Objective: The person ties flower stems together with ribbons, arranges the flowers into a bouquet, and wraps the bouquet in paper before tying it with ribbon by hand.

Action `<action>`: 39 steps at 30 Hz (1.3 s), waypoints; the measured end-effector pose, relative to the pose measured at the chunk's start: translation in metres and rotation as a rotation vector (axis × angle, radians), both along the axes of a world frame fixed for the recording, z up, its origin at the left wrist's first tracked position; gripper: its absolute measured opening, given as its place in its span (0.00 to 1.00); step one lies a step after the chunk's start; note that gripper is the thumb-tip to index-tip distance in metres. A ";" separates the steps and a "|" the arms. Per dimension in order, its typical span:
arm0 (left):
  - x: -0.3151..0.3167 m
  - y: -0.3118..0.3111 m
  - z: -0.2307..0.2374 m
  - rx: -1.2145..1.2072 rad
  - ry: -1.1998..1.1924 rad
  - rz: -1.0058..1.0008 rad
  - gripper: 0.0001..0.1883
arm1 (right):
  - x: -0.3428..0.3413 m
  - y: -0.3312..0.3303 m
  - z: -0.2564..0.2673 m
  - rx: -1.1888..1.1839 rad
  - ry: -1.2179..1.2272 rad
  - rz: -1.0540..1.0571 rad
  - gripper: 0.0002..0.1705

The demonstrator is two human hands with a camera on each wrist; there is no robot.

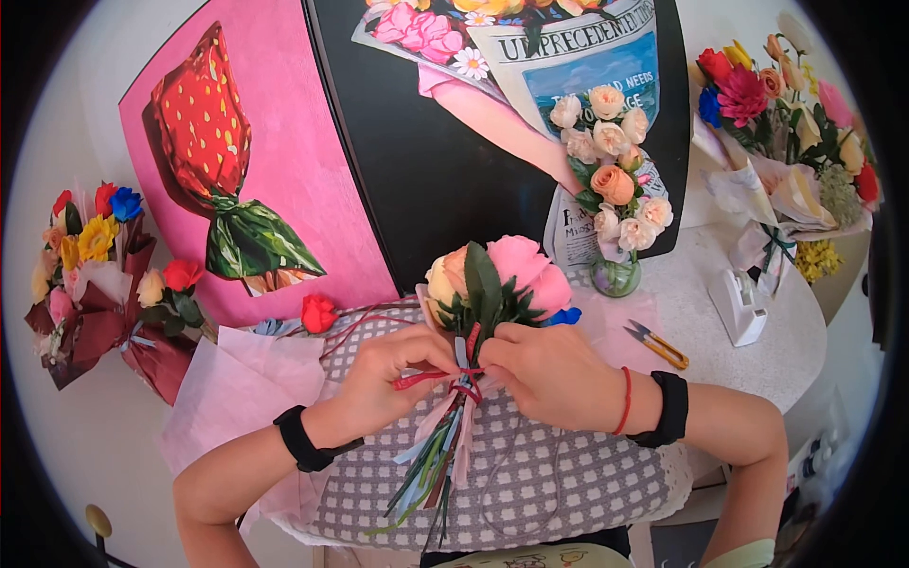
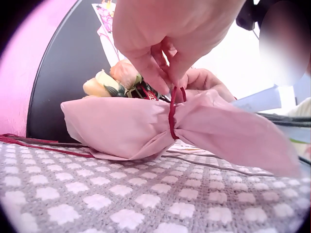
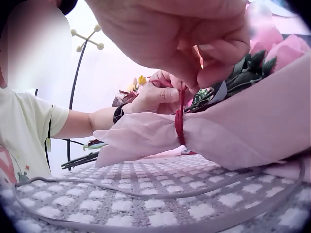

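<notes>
A small bouquet [image 1: 483,284] of pink, peach and cream flowers lies on the checked cloth, its stems pointing towards me. Pale pink paper [image 2: 116,126] wraps it, gathered at a narrow waist. Round that waist runs a red ribbon [image 3: 180,127], pulled up from the paper. My left hand [image 1: 383,379] pinches the ribbon between thumb and fingers, with a ribbon end sticking out to the left. Just right of the tie, my right hand [image 1: 544,364] pinches the ribbon too. Both hands' fingertips almost meet above the paper; the knot itself is partly hidden by them.
Yellow-handled snips [image 1: 668,350] and a white tape dispenser [image 1: 739,308] lie to the right. Behind stands a glass vase [image 1: 615,275] of pale roses. Wrapped bouquets flank the table. Loose pink paper [image 1: 241,383] and a red rose [image 1: 319,313] are on the left.
</notes>
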State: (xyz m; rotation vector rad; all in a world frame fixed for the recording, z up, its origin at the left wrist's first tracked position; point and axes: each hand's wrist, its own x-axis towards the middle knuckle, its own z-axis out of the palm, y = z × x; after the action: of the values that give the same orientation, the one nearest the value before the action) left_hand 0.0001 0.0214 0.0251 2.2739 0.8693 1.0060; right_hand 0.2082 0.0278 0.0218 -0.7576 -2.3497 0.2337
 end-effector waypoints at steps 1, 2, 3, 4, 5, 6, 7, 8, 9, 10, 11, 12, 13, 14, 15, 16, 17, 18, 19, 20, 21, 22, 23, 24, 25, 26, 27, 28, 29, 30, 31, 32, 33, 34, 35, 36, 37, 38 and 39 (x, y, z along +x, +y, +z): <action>-0.002 0.000 0.001 -0.035 0.015 0.002 0.08 | 0.001 -0.001 0.001 0.077 -0.129 -0.053 0.08; -0.005 0.000 0.002 -0.069 0.029 0.005 0.08 | 0.004 -0.001 0.001 0.077 -0.129 -0.050 0.08; -0.009 0.000 0.001 -0.068 0.028 0.007 0.08 | 0.007 0.001 0.001 0.104 -0.171 -0.033 0.09; -0.013 0.000 0.000 -0.104 0.067 0.016 0.07 | 0.009 0.002 0.002 0.132 -0.213 -0.015 0.11; -0.017 0.000 -0.001 -0.140 0.106 0.024 0.07 | 0.012 0.001 0.004 0.132 -0.213 -0.013 0.11; -0.019 0.000 -0.001 -0.140 0.104 0.026 0.07 | 0.014 -0.002 0.007 0.121 -0.244 -0.035 0.10; -0.021 -0.001 -0.002 -0.187 0.092 0.029 0.06 | 0.016 -0.003 0.009 0.110 -0.274 -0.057 0.10; -0.022 -0.001 -0.003 -0.234 0.080 0.031 0.05 | 0.017 -0.004 0.009 0.109 -0.275 -0.055 0.10; -0.023 -0.001 -0.004 -0.235 0.078 0.032 0.05 | 0.018 -0.005 0.009 0.100 -0.267 -0.047 0.08; -0.023 -0.001 -0.005 -0.229 0.093 0.023 0.04 | 0.019 -0.005 0.010 0.093 -0.260 -0.040 0.07; -0.024 0.000 -0.006 -0.221 0.107 0.015 0.04 | 0.018 -0.005 0.009 0.093 -0.261 -0.040 0.07; -0.024 0.001 -0.006 -0.220 0.105 0.015 0.04 | 0.018 -0.005 0.009 0.020 -0.129 0.060 0.05; -0.024 0.001 -0.007 -0.204 0.122 0.026 0.03 | 0.017 -0.004 0.008 -0.053 0.004 0.159 0.04; -0.024 0.001 -0.007 -0.188 0.139 0.037 0.02 | 0.016 -0.003 0.009 -0.053 0.003 0.158 0.04; -0.022 0.001 -0.007 -0.187 0.138 0.036 0.02 | 0.014 -0.001 0.010 -0.223 0.065 0.265 0.05; -0.020 0.001 -0.006 -0.201 0.155 0.080 0.02 | 0.013 0.001 0.010 -0.392 0.128 0.371 0.06; -0.018 0.000 -0.005 -0.213 0.171 0.124 0.03 | 0.012 0.004 0.008 -0.388 0.128 0.370 0.06; -0.016 0.000 -0.003 -0.209 0.172 0.124 0.03 | 0.010 0.007 0.003 -0.540 0.137 0.440 0.07; -0.015 0.000 -0.002 -0.272 0.190 0.155 0.02 | 0.009 0.011 0.000 -0.693 0.145 0.510 0.07; -0.014 0.000 -0.001 -0.337 0.208 0.186 0.02 | 0.008 0.015 -0.003 -0.690 0.145 0.511 0.07; -0.014 0.001 -0.004 -0.335 0.209 0.186 0.02 | 0.009 0.019 -0.007 -0.726 0.113 0.493 0.08; -0.016 0.003 -0.011 -0.383 0.092 0.157 0.01 | 0.009 0.022 -0.009 -0.764 0.083 0.474 0.08; -0.015 0.004 -0.012 -0.431 -0.024 0.126 0.02 | 0.009 0.023 -0.010 -0.764 0.085 0.473 0.08; -0.013 0.004 -0.013 -0.432 -0.022 0.123 0.02 | 0.010 0.023 -0.011 -0.738 0.060 0.460 0.07; -0.009 0.003 -0.012 -0.377 -0.122 0.023 0.02 | 0.010 0.024 -0.012 -0.713 0.035 0.447 0.06; -0.006 0.001 -0.010 -0.319 -0.221 -0.077 0.02 | 0.010 0.023 -0.012 -0.714 0.038 0.445 0.06; -0.005 -0.001 -0.007 -0.322 -0.218 -0.079 0.02 | 0.009 0.022 -0.010 -0.653 0.025 0.454 0.07; -0.004 -0.002 -0.003 -0.458 -0.217 -0.128 0.02 | 0.009 0.021 -0.008 -0.592 0.011 0.461 0.07; -0.003 -0.003 -0.001 -0.594 -0.216 -0.176 0.03 | 0.009 0.019 -0.007 -0.592 0.013 0.460 0.07; -0.004 -0.001 0.000 -0.593 -0.214 -0.177 0.03 | 0.008 0.017 -0.005 -0.580 -0.004 0.428 0.08; -0.004 0.002 -0.001 -0.628 -0.183 -0.171 0.02 | 0.008 0.016 -0.003 -0.569 -0.021 0.395 0.09; -0.005 0.003 -0.002 -0.662 -0.153 -0.165 0.02 | 0.008 0.015 -0.002 -0.567 -0.021 0.395 0.09; -0.003 0.003 -0.002 -0.662 -0.152 -0.165 0.02 | 0.008 0.015 -0.001 -0.503 -0.036 0.370 0.08; 0.000 0.002 -0.002 -0.600 -0.114 -0.154 0.02 | 0.008 0.014 0.001 -0.439 -0.051 0.346 0.08; 0.002 0.001 -0.002 -0.539 -0.077 -0.141 0.02 | 0.008 0.013 0.003 -0.439 -0.050 0.346 0.08; 0.003 0.002 -0.003 -0.540 -0.077 -0.141 0.02 | 0.007 0.011 0.005 -0.406 -0.074 0.317 0.08; 0.003 0.003 -0.005 -0.512 -0.047 -0.132 0.02 | 0.007 0.010 0.006 -0.374 -0.098 0.288 0.07; 0.003 0.004 -0.007 -0.482 -0.017 -0.122 0.03 | 0.007 0.010 0.007 -0.375 -0.099 0.290 0.07; 0.002 0.005 -0.008 -0.482 -0.018 -0.121 0.03 | 0.006 0.009 0.008 -0.370 -0.114 0.267 0.07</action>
State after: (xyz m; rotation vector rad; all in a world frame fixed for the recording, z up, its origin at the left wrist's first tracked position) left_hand 0.0019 0.0259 0.0170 1.8787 0.8476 0.6730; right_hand 0.2147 0.0371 0.0297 -0.6349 -2.5472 0.7755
